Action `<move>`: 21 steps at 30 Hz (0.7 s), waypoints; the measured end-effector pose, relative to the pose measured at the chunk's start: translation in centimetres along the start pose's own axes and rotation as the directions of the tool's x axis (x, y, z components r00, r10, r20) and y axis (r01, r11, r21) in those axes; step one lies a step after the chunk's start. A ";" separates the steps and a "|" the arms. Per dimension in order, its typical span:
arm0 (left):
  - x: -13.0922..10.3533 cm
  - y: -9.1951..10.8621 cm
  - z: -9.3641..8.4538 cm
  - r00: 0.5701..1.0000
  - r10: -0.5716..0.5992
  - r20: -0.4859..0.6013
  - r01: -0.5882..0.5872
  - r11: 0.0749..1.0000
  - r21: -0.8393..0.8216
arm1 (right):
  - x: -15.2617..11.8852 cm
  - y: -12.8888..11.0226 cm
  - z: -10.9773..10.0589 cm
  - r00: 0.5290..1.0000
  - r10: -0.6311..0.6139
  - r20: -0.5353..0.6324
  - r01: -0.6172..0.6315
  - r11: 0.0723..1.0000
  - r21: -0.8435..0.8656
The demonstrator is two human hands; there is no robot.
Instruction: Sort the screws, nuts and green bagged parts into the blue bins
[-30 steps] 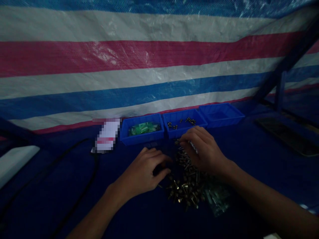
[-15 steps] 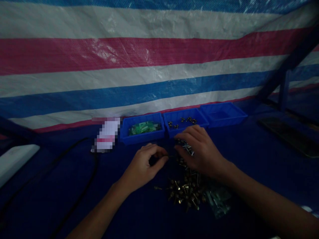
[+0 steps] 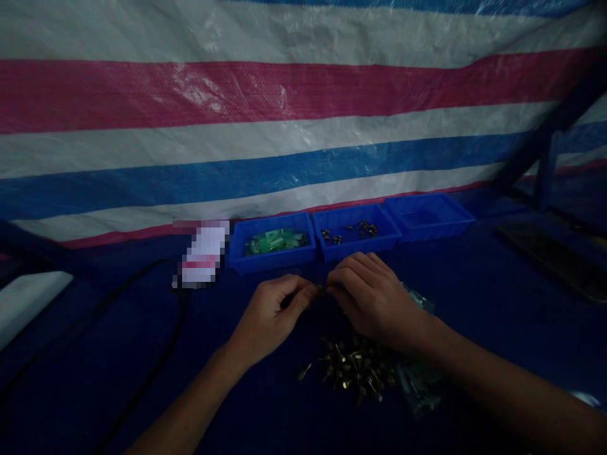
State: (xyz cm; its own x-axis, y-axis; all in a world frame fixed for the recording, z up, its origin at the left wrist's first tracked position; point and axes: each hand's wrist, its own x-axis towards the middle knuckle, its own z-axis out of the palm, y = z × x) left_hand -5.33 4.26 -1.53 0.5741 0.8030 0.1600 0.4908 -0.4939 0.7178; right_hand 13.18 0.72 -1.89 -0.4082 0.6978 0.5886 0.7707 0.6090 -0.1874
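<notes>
My left hand (image 3: 268,319) is closed in a pinch, thumb against index finger. A small dark piece, seemingly a screw (image 3: 321,289), pokes out at its fingertips. My right hand (image 3: 377,300) meets it there, its fingers bent and pinched onto the other end; its grip is partly hidden. Below the hands lies a loose pile of brass-coloured screws (image 3: 353,370), with one lone screw (image 3: 304,371) at its left. Clear plastic packets (image 3: 420,385) lie right of the pile, partly under my right forearm. Another clear packet (image 3: 420,300) shows behind my right hand.
Three blue bins stand in a row: the left bin (image 3: 272,260) with green packets (image 3: 275,241), the middle bin (image 3: 360,248) with several screws, the right bin (image 3: 422,218). A black cable (image 3: 180,322), a white box (image 3: 33,303) and a dark flat object (image 3: 552,259) lie around.
My right hand has closed in on my left, and their fingertips now meet at the small piece. The silvery screws seen under my right palm are now out of sight.
</notes>
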 end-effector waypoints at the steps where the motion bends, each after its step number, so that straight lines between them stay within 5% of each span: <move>1: 0.0 -0.1 -0.3 0.999 0.046 0.010 -0.047 0.996 0.070 | 0.1 0.1 -0.4 0.999 -0.004 -0.050 0.005 1.000 0.013; 4: -0.2 -0.4 -1.9 0.992 0.114 0.059 -0.126 0.956 0.265 | 0.4 1.3 -1.9 0.957 0.020 -0.289 -0.017 1.000 0.013; 7: -0.5 -1.1 -3.8 0.981 0.055 0.185 -0.114 0.939 0.324 | 0.7 3.3 -2.6 0.891 0.125 -0.436 -0.183 0.978 -0.095; 12: -0.7 -2.6 -4.2 0.945 -0.014 0.326 -0.082 0.957 0.279 | 0.3 4.7 -1.0 0.938 0.263 -0.227 -0.309 0.929 -0.204; 17: 0.0 -2.0 -1.3 0.982 -0.020 0.189 -0.007 0.990 0.141 | -0.4 1.1 0.5 0.993 0.089 0.074 -0.084 0.995 -0.060; 21: 0.1 -0.7 0.3 0.991 -0.067 0.112 0.069 0.998 -0.009 | -0.4 -0.3 0.6 0.987 -0.017 0.160 0.026 0.999 -0.048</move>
State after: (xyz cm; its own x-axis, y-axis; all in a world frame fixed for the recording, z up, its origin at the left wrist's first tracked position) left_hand -5.40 4.57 -2.25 0.6093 0.7922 0.0347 0.5230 -0.4344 0.7333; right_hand 12.77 0.48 -2.50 -0.4948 0.7384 0.4582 0.7828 0.6076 -0.1340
